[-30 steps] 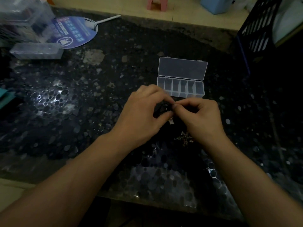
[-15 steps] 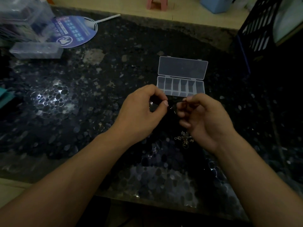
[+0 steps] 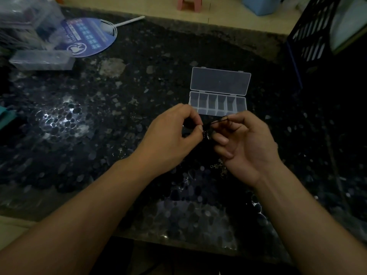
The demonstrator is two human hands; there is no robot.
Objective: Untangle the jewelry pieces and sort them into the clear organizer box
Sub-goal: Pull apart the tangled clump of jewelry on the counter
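A clear organizer box [image 3: 218, 104] lies open on the dark pebble-patterned table, lid [image 3: 220, 81] folded back, several compartments showing. Just in front of it my left hand [image 3: 170, 139] pinches one end of a thin black cord [image 3: 215, 122] with a small metal ring [image 3: 206, 134] hanging from it. My right hand [image 3: 248, 143], palm turned up, pinches the cord's other end between thumb and forefinger. A small tangle of gold-coloured chain pieces [image 3: 220, 168] lies on the table under my right wrist, partly hidden.
A blue round fan [image 3: 89, 36] and a shut clear case [image 3: 41, 60] sit at the far left beside a larger clear box [image 3: 25, 22]. A dark mesh crate [image 3: 317, 30] stands at the far right. A small ring [image 3: 119, 153] lies left of my left wrist.
My hands have drawn apart and lifted slightly, stretching the black cord between them. My right hand has rolled palm-up. The box and loose chain stayed put.
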